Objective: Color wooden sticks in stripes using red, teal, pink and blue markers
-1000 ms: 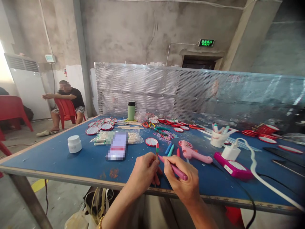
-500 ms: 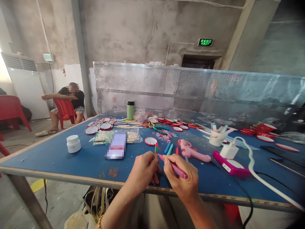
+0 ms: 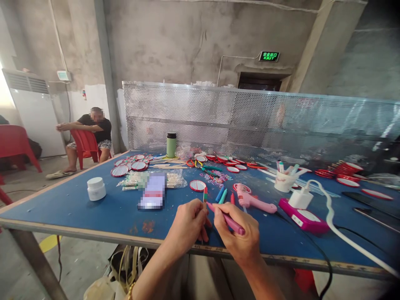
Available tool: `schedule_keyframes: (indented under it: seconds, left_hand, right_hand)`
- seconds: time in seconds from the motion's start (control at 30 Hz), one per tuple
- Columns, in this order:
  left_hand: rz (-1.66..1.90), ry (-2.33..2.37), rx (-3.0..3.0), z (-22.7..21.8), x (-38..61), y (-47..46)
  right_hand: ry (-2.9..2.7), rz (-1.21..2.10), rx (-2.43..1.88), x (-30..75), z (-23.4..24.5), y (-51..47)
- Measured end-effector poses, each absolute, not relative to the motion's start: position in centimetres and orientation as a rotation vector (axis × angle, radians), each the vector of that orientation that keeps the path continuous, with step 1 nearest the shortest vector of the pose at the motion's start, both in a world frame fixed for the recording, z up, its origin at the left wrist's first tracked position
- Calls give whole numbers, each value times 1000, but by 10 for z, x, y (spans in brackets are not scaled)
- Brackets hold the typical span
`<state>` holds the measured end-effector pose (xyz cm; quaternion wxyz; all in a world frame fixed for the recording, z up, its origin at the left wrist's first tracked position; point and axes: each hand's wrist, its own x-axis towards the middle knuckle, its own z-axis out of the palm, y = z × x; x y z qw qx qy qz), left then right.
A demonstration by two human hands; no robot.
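Note:
My left hand (image 3: 187,223) is closed round a thin stick (image 3: 205,195) painted in red, white and green bands, held upright near the front edge of the blue table (image 3: 78,208). My right hand (image 3: 239,237) grips a pink marker (image 3: 228,220) like a pen, its tip against the stick. Loose blue, teal and red markers (image 3: 222,195) lie just beyond both hands. A pink glue gun (image 3: 253,200) rests to their right.
A white jar (image 3: 96,188), a blurred phone (image 3: 153,191), bagged sticks (image 3: 175,178), red-rimmed discs (image 3: 131,163), a green flask (image 3: 171,145), a cup of markers (image 3: 285,180), a pink device (image 3: 303,218) with white charger and cable (image 3: 331,216). Perforated metal screen (image 3: 250,121) behind. A person sits on a red chair (image 3: 84,141), left.
Both hands stay in the same place with the stick and marker. Only the view has shifted slightly.

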<state>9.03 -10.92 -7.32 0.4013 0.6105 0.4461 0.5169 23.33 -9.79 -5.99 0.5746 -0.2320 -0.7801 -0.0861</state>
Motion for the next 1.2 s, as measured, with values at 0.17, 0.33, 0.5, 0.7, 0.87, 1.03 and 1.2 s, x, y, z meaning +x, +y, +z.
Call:
schedule_keyframes:
  seconds: [0.17, 0.33, 0.5, 0.7, 0.87, 1.03, 1.2]
  left_hand:
    - [1305, 1129, 1549, -75, 90, -109]
    - [1304, 1107, 1500, -74, 90, -108]
    - [1336, 1103, 1460, -74, 91, -108]
    - [1330, 1088, 1462, -76, 90, -105]
    - [1304, 1048, 1435, -75, 91, -104]
    - [1251, 1008, 1394, -70, 97, -103]
    - [1295, 1067, 1391, -69, 106, -100]
  right_hand:
    - [-1803, -185, -556, 233, -59, -99]
    - [-1752, -84, -573, 236, -54, -103]
    - [-1693, 122, -615, 238, -51, -102]
    - [-1645, 116, -694, 236, -61, -98]
    - [-1715, 74, -708, 236, -60, -102]
    - [-1669, 79, -727, 237, -58, -105]
    - [-1556, 151, -673, 240, -61, -101]
